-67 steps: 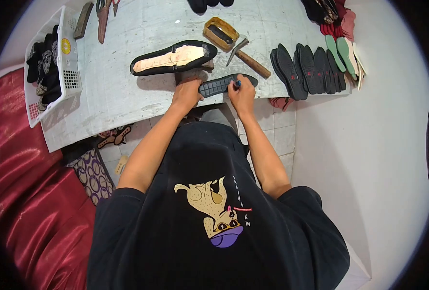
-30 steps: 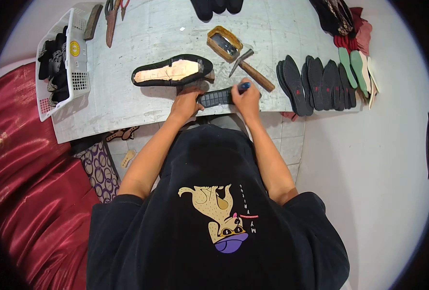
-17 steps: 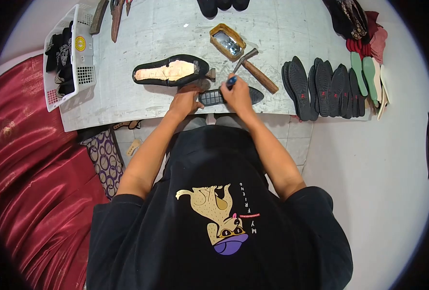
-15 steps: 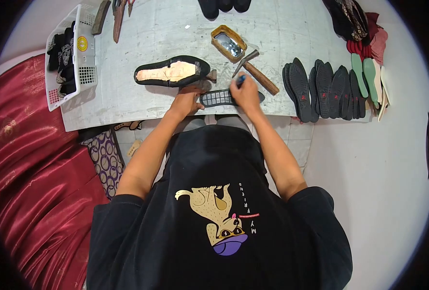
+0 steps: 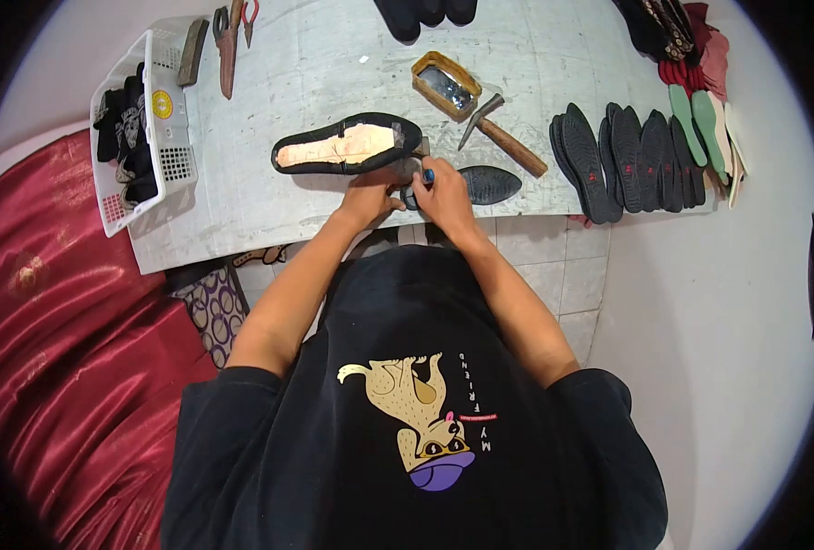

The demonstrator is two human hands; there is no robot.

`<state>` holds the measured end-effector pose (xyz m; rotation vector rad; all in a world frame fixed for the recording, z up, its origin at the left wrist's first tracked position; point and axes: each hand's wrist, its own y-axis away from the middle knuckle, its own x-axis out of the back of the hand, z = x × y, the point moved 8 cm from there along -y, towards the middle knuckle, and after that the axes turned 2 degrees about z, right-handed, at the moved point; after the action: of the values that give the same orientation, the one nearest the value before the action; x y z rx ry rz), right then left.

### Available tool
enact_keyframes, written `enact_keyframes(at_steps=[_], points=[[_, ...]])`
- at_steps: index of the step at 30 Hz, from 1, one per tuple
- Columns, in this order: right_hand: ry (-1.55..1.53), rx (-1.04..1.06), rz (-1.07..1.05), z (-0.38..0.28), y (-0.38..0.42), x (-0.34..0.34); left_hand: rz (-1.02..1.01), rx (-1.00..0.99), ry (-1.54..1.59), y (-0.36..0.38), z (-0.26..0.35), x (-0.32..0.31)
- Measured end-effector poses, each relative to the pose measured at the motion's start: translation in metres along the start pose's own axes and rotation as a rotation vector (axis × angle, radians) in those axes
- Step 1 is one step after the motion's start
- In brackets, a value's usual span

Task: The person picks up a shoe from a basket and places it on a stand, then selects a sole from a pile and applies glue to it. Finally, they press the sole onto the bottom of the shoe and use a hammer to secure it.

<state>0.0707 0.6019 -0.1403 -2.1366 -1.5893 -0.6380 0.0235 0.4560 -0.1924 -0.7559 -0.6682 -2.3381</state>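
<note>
Pale and scuffed, the bench [image 5: 242, 92] is set beside a white wall [image 5: 700, 367]. One dark sole [image 5: 491, 185] is laid near its front edge, the left end mostly hidden by the hands. That end is steadied by the left hand [image 5: 370, 197], though how tightly cannot be told; a blue-ended tool [image 5: 429, 175] is gripped in the right hand [image 5: 444, 194]. For good work, the sole is best pressed flat, with strokes kept even and clear of the steadying hand. Just beyond are counted one shoe [image 5: 338, 147], one hammer [image 5: 515, 149] and one box [image 5: 434, 99]; farther out, two green insoles [image 5: 711, 137] and one basket [image 5: 176, 137]. Overlapping black soles [image 5: 625, 147] at right cannot be counted surely.
</note>
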Motion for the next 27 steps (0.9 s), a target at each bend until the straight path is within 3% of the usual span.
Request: enact_keyframes(at_steps=[1, 4, 7, 11, 13, 15, 17, 19, 21, 27], points=[[0.005, -0.005, 0.01, 0.004, 0.0, 0.0, -0.002, 0.046, -0.009, 0.001, 0.0, 0.0], [0.023, -0.301, 0.044, 0.049, -0.002, 0.022, 0.013, 0.103, 0.004, -0.001, 0.0, -0.001], [0.058, -0.327, 0.19, 0.07, -0.012, 0.066, 0.038, 0.153, 0.043, 0.003, -0.009, -0.005], [0.055, -0.252, 0.274, 0.051, 0.003, 0.038, 0.022, 0.179, 0.033, -0.001, -0.013, -0.007], [-0.037, -0.029, 0.393, 0.012, 0.014, 0.011, 0.041, 0.154, 0.059, -0.001, -0.014, -0.007], [0.038, -0.108, 0.16, 0.0, 0.013, -0.006, 0.061, 0.132, 0.062, -0.002, -0.015, -0.006], [0.011, -0.118, 0.176, 0.009, 0.009, 0.008, 0.052, 0.117, 0.069, -0.002, -0.014, -0.009], [0.099, -0.259, 0.257, 0.036, 0.004, 0.036, 0.07, 0.127, 0.051, -0.003, -0.016, -0.007], [0.0, -0.369, 0.397, 0.046, 0.009, 0.06, 0.031, 0.163, 0.066, -0.004, -0.02, -0.01], [-0.042, -0.219, 0.384, -0.006, 0.024, -0.003, 0.029, 0.179, 0.136, -0.005, -0.021, -0.01]])
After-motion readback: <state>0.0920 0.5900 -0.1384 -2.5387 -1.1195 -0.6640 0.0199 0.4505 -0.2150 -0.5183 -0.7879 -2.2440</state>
